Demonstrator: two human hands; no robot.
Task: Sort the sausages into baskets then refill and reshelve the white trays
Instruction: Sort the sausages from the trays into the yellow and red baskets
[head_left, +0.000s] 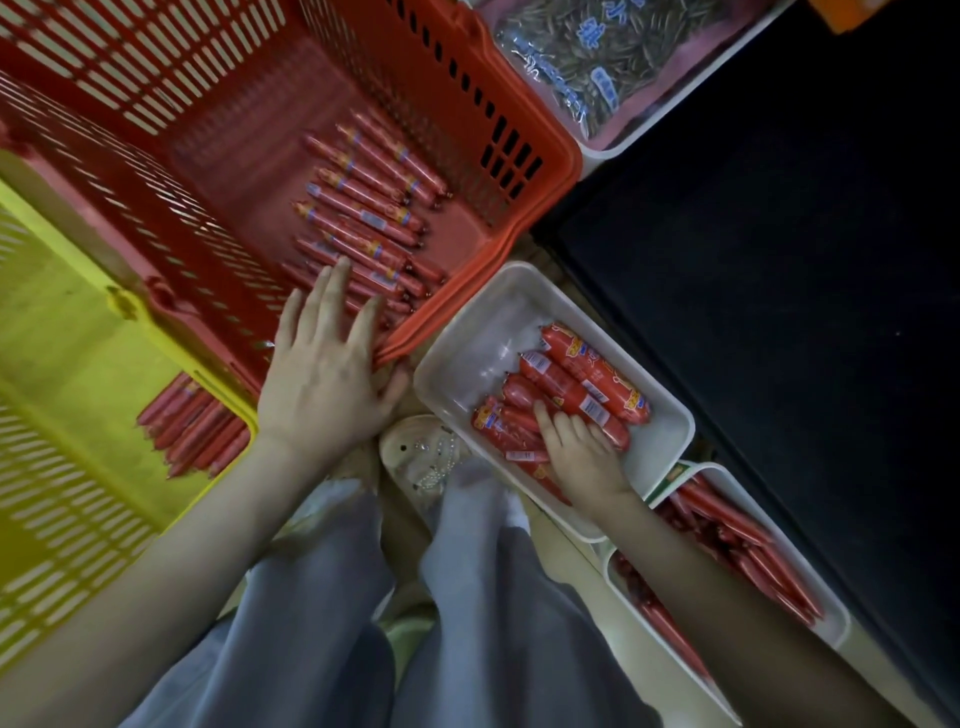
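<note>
In the head view, sorting is going on. The left hand, fingers spread flat, is pressing thin red wrapped sausages in the near corner of the red slatted plastic basket. The right hand is curling round thick red sausages at the near edge of the white rectangular plastic tray. Next they probably need lifting across into a basket.

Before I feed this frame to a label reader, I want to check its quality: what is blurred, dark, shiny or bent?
Head view: wide-angle bending bows the red basket and yellow basket walls; basket sausages look soft, tray sausages sharper though their print is unreadable; a pale sheen lies on the tray floor; the picture's right side is near black.
</note>
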